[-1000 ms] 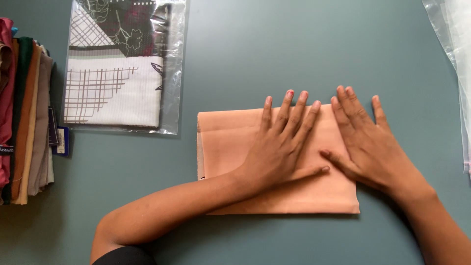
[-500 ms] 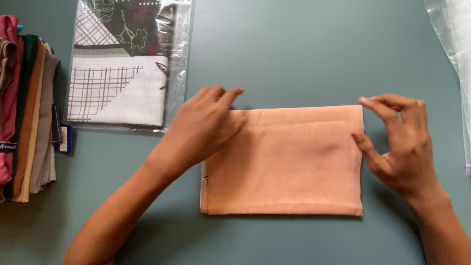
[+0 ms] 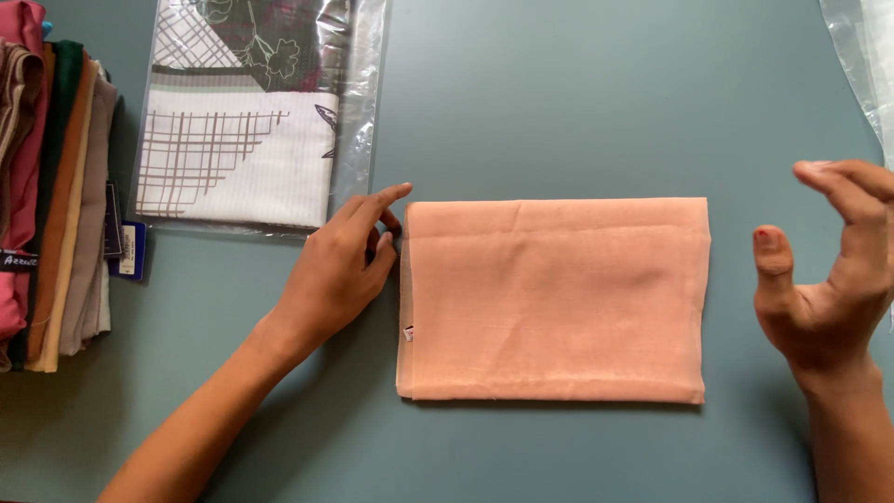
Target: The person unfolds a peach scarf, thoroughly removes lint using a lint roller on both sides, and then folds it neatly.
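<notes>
Clear bag (image 3: 358, 112), blue tag (image 3: 130, 251), perhaps.

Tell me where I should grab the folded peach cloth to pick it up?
Probably by its two short ends, one hand from each side. The peach cloth lies flat on the table as a wide rectangle. The left hand sits at the left end, and the right hand hovers open just off the right end. Slide fingers under both ends so the folds stay together.

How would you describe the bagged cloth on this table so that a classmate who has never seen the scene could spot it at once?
Start from the grey-green table and go to its far left part, just past the left hand. There lies the bagged cloth, flat in clear plastic. Unlike the plain peach cloth and the plain-coloured stack of folded fabrics, it is patterned with grid lines and flowers.
</notes>
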